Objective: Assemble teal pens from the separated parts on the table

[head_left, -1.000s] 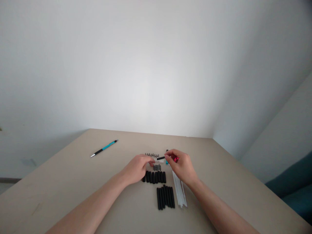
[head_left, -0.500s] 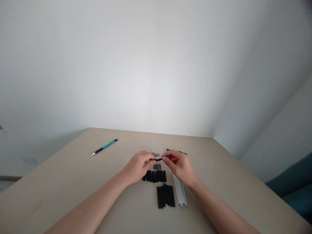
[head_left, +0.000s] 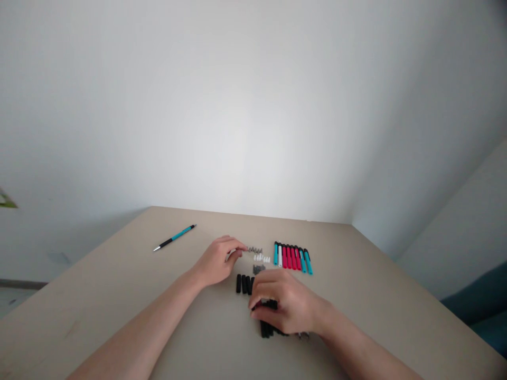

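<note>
My left hand [head_left: 219, 259] rests at the left of a row of small metal springs or tips [head_left: 255, 250]. Its index finger reaches to the end of that row, the thumb stands apart below, and nothing shows between them. My right hand [head_left: 283, 301] is bent over the black tubes, thumb and index tips close together; what they hold, if anything, is hidden. Short black grips [head_left: 243, 284] show left of its fingers, and longer black barrels [head_left: 265, 330] stick out below it. Grey springs [head_left: 259, 269] lie just above the right hand.
Small white plastic pieces [head_left: 262, 258] lie in the middle. A row of pen barrels [head_left: 291, 257] in teal, white and red lies to the right. A teal and black pen [head_left: 175, 238] lies at the left. Metal refill tips [head_left: 303, 335] peek out under my right wrist.
My hands have parted from the small black piece they held together. The right hand has moved down over the black tubes, uncovering the coloured barrels; the left has moved slightly up.
</note>
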`<state>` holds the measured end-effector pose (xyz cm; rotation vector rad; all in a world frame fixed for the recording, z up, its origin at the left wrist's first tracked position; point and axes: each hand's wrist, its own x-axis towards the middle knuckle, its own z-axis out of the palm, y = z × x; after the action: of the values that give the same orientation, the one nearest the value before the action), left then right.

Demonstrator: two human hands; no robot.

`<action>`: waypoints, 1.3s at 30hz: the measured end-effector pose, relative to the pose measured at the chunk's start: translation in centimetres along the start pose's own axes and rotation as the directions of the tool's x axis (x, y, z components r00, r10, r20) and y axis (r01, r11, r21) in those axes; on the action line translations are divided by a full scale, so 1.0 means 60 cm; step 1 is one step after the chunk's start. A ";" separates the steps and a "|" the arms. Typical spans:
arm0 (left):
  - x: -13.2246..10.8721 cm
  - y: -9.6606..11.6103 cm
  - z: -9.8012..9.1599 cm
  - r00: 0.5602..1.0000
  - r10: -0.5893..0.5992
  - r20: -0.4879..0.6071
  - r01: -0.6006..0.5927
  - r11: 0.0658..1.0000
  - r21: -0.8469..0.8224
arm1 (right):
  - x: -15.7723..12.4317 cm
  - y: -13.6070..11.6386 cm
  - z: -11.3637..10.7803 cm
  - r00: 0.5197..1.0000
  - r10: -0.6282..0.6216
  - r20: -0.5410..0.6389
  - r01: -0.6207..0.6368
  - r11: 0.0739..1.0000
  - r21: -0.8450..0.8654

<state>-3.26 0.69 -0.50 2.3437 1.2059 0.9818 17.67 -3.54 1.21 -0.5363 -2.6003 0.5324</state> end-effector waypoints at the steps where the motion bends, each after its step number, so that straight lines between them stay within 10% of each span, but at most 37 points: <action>1: 0.000 -0.001 0.000 1.000 -0.006 0.000 0.006 1.000 0.005 | 0.000 -0.001 0.002 0.999 -0.009 0.039 0.010 1.000 -0.025; 12: 0.009 -0.045 -0.003 0.947 -0.221 -0.234 0.275 0.933 0.231 | 0.002 0.001 0.009 0.989 0.026 0.147 -0.011 0.994 -0.107; 17: 0.005 -0.071 -0.030 0.726 -0.489 -0.483 0.684 0.587 0.433 | 0.000 0.004 0.014 0.989 0.014 0.150 -0.002 0.997 -0.078; 22: -0.009 -0.096 -0.053 0.578 -0.548 -0.605 0.815 0.355 0.458 | 0.000 0.001 0.014 0.991 0.012 0.131 -0.009 1.000 -0.029; 30: -0.016 -0.124 -0.055 0.500 -0.669 -0.551 0.858 0.292 0.423 | 0.001 0.006 0.011 0.992 0.060 0.109 -0.050 0.995 -0.092; 39: -0.017 -0.121 -0.060 0.566 -0.642 -0.518 0.809 0.311 0.499 | 0.000 0.003 0.009 0.988 0.088 0.130 -0.083 0.995 -0.046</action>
<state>-10.43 4.03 -2.46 1.6110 2.8194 0.4461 17.47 -3.57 0.69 -0.6491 -2.7279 0.5618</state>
